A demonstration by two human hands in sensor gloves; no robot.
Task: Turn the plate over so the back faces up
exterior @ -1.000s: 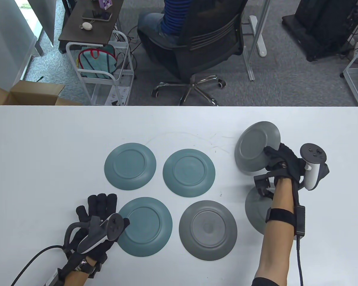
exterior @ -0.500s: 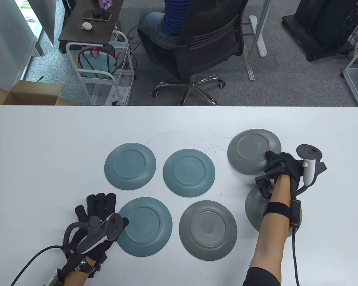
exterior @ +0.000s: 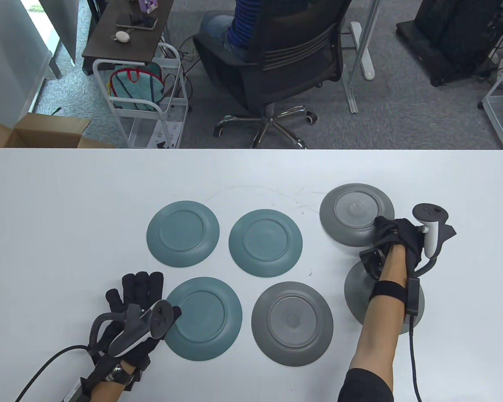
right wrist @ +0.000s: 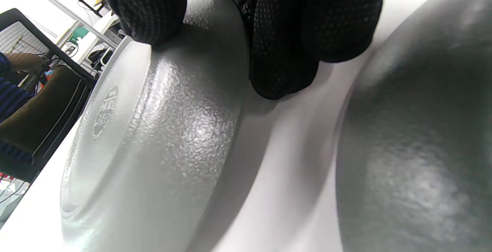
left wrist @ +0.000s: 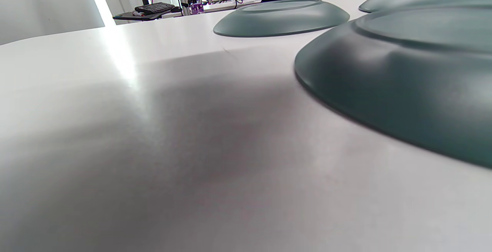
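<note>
Since earlier: round grey plate near table's right edge lowered flat, back up; right hand fingers gripping rim. Next: release. Left hand flat, fingers spread.

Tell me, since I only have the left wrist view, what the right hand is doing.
Observer: The right hand grips the near rim of a gray plate at the far right of the white table.
Operator: Report which face is up.
Observer: Its back, with the foot ring and a stamped mark; the right wrist view shows the far rim on the table.
Operator: Check the near rim too.
Observer: A thumb presses on top, other fingers curl beside the rim.
Operator: Count the gray plates.
Observer: Three; another one lies partly under the right forearm.
</note>
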